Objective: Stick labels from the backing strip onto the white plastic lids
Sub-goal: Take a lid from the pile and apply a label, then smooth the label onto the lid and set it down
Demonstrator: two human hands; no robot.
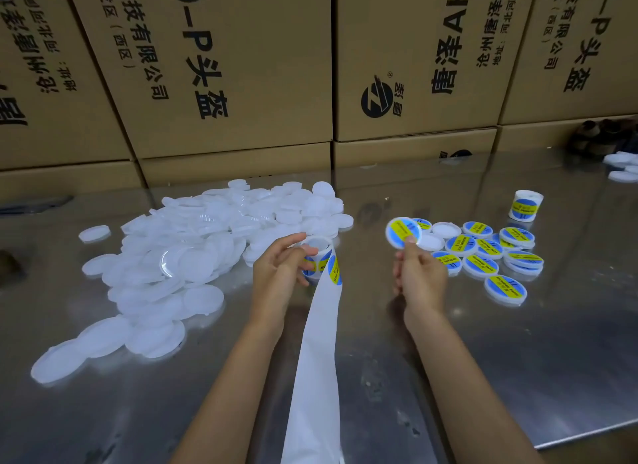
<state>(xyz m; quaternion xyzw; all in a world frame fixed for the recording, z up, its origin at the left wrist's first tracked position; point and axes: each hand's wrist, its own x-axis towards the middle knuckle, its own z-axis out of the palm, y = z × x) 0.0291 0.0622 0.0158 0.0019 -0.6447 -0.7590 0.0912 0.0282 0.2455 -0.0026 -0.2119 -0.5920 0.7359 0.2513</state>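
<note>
Fingers of the right hand (419, 273) pinch a labelled lid (403, 233), left hand (281, 265) grips the label roll (319, 260), above a steel table (518, 360).

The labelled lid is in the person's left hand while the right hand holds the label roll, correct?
Hands are swapped. In the head view the right hand pinches the labelled lid, and the left hand holds the label roll, its backing strip trailing toward the person.
</note>
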